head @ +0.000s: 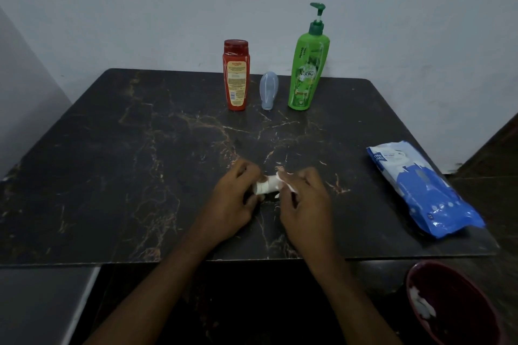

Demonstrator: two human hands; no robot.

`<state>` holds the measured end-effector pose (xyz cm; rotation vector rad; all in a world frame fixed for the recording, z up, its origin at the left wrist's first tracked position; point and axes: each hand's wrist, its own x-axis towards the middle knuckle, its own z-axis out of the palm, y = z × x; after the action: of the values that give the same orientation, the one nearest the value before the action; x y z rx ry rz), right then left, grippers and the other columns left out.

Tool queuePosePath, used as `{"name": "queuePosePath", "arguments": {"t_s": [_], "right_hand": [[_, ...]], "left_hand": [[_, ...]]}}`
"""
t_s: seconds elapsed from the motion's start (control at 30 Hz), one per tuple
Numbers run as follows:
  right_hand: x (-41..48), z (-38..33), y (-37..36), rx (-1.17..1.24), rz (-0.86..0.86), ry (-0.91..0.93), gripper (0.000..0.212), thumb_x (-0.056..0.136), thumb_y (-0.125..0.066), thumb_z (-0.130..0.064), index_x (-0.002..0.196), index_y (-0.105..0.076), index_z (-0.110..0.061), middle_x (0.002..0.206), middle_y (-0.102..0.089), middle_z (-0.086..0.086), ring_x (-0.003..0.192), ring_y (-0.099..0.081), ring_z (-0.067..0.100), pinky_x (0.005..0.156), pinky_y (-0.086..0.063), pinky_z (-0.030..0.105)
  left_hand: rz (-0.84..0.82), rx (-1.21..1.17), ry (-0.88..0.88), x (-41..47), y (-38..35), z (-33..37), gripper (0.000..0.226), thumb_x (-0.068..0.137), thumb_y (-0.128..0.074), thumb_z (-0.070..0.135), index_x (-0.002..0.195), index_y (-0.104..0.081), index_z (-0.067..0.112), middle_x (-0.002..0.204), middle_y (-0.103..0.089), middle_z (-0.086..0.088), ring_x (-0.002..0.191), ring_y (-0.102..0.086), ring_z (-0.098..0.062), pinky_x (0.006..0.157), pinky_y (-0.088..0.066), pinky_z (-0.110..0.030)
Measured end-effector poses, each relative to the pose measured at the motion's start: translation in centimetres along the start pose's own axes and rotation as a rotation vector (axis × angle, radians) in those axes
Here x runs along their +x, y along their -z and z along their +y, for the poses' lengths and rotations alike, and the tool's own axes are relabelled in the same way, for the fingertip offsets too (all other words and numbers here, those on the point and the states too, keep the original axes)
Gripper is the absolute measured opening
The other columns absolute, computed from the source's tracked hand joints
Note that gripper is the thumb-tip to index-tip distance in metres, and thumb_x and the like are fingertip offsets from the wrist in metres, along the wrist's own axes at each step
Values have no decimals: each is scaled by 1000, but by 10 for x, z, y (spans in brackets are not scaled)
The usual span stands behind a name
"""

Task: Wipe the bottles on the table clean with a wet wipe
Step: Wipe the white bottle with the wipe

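Note:
Low over the near middle of the dark marble table, my left hand grips a small white bottle lying sideways. My right hand presses a white wet wipe against the bottle's right end. Most of the bottle is hidden by my fingers. At the table's far side stand a red bottle, a small grey-blue tube and a tall green pump bottle, all upright in a row.
A blue and white wet wipe pack lies near the table's right edge. A dark red bin with used white wipes inside sits on the floor at the lower right. A pale wall backs the table.

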<state>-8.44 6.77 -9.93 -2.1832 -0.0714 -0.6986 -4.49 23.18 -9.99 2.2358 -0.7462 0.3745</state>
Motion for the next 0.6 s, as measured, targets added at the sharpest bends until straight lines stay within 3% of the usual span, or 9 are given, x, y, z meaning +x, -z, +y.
{"name": "queuePosePath", "arguments": {"t_s": [0.13, 0.3, 0.47, 0.6], "right_hand": [[-2, -2, -2, 32, -47, 39, 27, 92, -60, -6, 118, -69, -9, 98, -51, -2, 81, -54, 4, 73, -40, 5], [-11, -5, -10, 5, -97, 84, 27, 94, -59, -10, 120, -68, -12, 103, -52, -3, 84, -55, 8, 70, -51, 23], [-4, 10, 2, -17, 11, -23, 14, 89, -67, -9, 99, -74, -14, 90, -57, -4, 77, -52, 1, 69, -39, 5], [8, 33, 23, 4, -24, -240, 8, 89, -70, -21, 95, -70, -26, 90, -63, -7, 79, -60, 0, 69, -46, 11]], "left_hand": [[20, -139, 34, 1, 2, -1, 31, 79, -85, 14, 102, -64, 18, 110, -66, 5, 99, -65, -14, 81, -54, -37], [50, -258, 117, 1, 2, -3, 17, 88, -78, 16, 101, -67, 17, 106, -73, 7, 100, -71, -15, 83, -57, -44], [29, -237, 209, 2, 4, -5, 34, 80, -83, 12, 110, -70, 23, 108, -72, 12, 101, -69, -9, 89, -57, -39], [20, -182, 175, 2, 3, -8, 37, 78, -84, 13, 110, -71, 25, 110, -70, 13, 104, -67, -9, 90, -56, -40]]}}
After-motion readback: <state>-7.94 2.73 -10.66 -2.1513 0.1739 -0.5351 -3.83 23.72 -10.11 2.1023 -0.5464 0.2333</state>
